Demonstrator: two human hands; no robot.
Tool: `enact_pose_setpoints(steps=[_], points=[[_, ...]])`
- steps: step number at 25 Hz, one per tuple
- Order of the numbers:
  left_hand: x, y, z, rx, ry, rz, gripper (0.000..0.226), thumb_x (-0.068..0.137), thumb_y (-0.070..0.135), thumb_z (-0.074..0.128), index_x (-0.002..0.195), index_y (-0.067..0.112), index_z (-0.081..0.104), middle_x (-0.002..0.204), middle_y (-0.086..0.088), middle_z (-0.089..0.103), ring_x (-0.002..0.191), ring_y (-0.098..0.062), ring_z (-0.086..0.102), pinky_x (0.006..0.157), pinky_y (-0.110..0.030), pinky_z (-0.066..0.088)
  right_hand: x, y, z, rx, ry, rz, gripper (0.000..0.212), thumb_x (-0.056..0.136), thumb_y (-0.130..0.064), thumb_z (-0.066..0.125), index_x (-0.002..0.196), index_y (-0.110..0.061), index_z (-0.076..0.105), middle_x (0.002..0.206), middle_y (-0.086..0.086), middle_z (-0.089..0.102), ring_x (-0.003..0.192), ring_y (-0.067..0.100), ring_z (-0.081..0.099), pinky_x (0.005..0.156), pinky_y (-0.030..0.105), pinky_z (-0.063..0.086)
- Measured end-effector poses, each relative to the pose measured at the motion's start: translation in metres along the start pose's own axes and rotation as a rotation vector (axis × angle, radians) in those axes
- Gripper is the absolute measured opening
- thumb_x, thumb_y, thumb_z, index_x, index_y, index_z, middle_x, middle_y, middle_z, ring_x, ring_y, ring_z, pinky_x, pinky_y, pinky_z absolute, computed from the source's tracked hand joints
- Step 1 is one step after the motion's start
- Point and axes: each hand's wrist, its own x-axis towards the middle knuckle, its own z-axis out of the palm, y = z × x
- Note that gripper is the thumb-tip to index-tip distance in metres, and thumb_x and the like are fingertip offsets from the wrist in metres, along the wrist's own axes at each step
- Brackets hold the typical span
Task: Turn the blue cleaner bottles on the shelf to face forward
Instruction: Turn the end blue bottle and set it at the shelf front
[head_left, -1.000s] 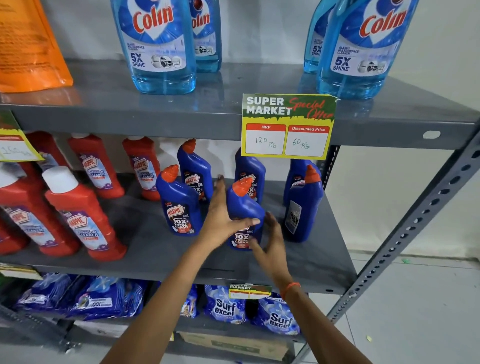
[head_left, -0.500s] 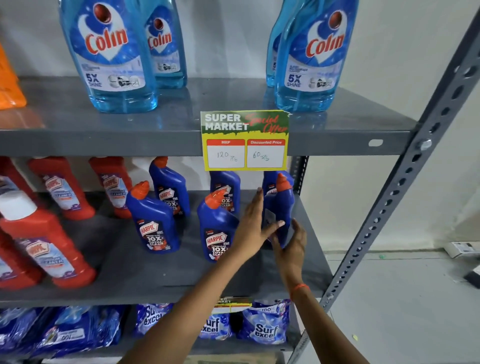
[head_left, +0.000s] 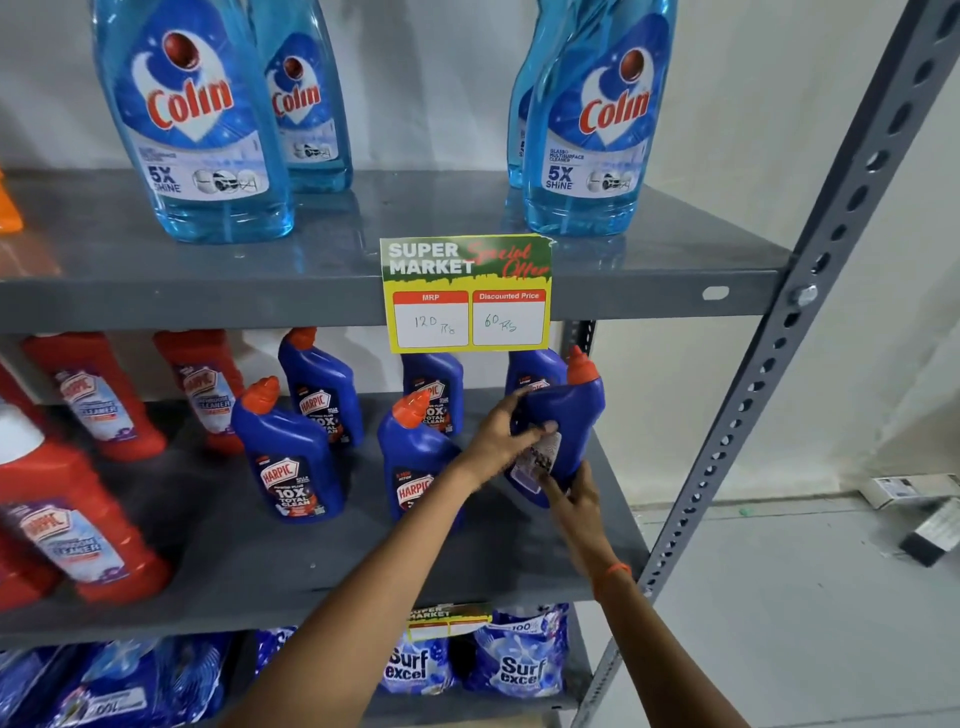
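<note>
Several blue Harpic cleaner bottles with orange caps stand on the grey middle shelf (head_left: 218, 561). The rightmost front bottle (head_left: 576, 415) is tilted, its back label toward me. My left hand (head_left: 501, 434) grips its left side with the thumb on the label. My right hand (head_left: 574, 496) holds its lower part from below. Two other front bottles (head_left: 291, 457) (head_left: 415, 467) show their front labels. Three more blue bottles (head_left: 322, 389) (head_left: 434, 389) (head_left: 532, 371) stand behind with front labels showing.
Red Harpic bottles (head_left: 78, 519) fill the shelf's left side. Light blue Colin bottles (head_left: 192, 130) stand on the upper shelf, where a price tag (head_left: 467, 293) hangs. Surf Excel packs (head_left: 514, 660) lie on the shelf below. A perforated steel upright (head_left: 769, 364) borders the right.
Both hands left the middle front bottle and moved right to the rightmost front bottle. They now grip it and it is tilted. The view shifted right and down.
</note>
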Motion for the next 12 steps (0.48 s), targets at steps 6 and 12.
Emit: enact_pose_setpoints(steps=[6,12], points=[[-0.005,0.024,0.005,-0.044,0.178,-0.055,0.045,0.070,0.033,0.078,0.099,0.011,0.052,0.092,-0.004,0.065,0.086,-0.021,0.065,0.075,-0.032,0.055,-0.006,-0.014,-0.006,-0.110,0.090,-0.075,0.068,0.073,-0.025,0.076,0.128,-0.022,0.036,0.122,0.010,0.055,0.105,0.018,0.059,0.091,0.039,0.054],[-0.013,0.026,0.023,-0.058,0.257,-0.068,0.032,0.078,0.037,0.070,0.093,0.014,0.053,0.086,0.000,0.063,0.084,-0.022,0.064,0.074,-0.038,0.057,-0.009,-0.016,0.002,-0.372,0.118,-0.047,0.105,0.059,-0.029,0.079,0.143,-0.016,0.017,0.130,0.013,0.044,0.120,0.033,0.045,0.102,0.051,0.044]])
